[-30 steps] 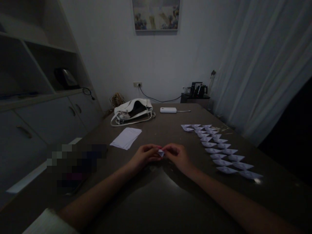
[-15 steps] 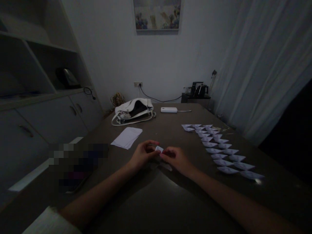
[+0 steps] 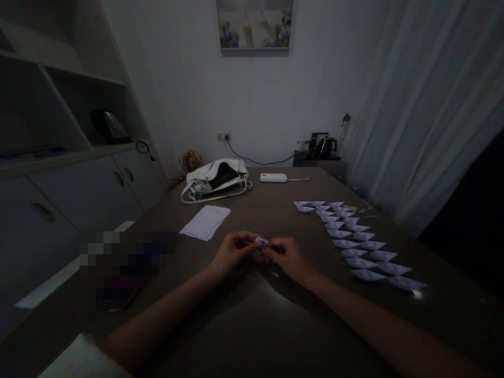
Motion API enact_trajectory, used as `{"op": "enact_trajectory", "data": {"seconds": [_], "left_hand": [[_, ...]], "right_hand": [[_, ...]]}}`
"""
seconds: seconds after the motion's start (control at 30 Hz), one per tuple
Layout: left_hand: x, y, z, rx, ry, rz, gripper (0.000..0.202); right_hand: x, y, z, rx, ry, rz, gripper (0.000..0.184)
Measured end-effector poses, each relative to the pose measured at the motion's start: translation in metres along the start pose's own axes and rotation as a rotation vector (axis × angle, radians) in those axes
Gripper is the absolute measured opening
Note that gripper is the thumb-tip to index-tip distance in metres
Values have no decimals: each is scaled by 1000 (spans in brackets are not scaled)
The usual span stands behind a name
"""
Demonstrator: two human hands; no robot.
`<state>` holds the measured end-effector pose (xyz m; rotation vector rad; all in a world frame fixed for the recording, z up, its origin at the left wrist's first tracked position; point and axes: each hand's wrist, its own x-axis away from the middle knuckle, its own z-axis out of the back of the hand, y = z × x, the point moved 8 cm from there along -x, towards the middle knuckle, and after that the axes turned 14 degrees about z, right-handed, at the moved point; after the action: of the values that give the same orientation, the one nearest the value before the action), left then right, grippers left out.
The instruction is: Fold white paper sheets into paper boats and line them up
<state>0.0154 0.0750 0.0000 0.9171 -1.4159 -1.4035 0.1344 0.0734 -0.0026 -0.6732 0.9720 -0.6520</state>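
Observation:
My left hand [image 3: 233, 251] and my right hand [image 3: 286, 255] meet over the middle of the dark table [image 3: 252, 320]. Both pinch a small folded piece of white paper [image 3: 261, 241] between their fingertips. Most of the paper is hidden by the fingers. To the right, several folded paper boats [image 3: 356, 243] lie in two rows on the table. A small stack of white paper sheets [image 3: 205, 222] lies beyond my left hand.
A white handbag [image 3: 216, 180] and a white power bank [image 3: 273, 177] with a cable sit at the far end of the table. Cabinets and shelves [image 3: 59, 173] run along the left. A curtain [image 3: 425, 105] hangs on the right. A blurred patch [image 3: 126, 262] covers the table's left edge.
The hands stayed together over the same spot. The paper between them was turned and worked: it showed more half a second ago, and now only a small tip shows.

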Motion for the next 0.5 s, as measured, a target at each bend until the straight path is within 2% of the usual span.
{"op": "enact_trajectory", "data": {"seconds": [0.17, 0.33, 0.5], "left_hand": [[1, 7, 5, -83, 62, -74, 28], [-2, -2, 6, -54, 55, 39, 31], [-4, -5, 9, -43, 64, 49, 27]], "right_hand": [[2, -2, -2, 46, -19, 26, 28], [1, -11, -1, 150, -59, 99, 27], [0, -12, 1, 186, -54, 94, 27]]}}
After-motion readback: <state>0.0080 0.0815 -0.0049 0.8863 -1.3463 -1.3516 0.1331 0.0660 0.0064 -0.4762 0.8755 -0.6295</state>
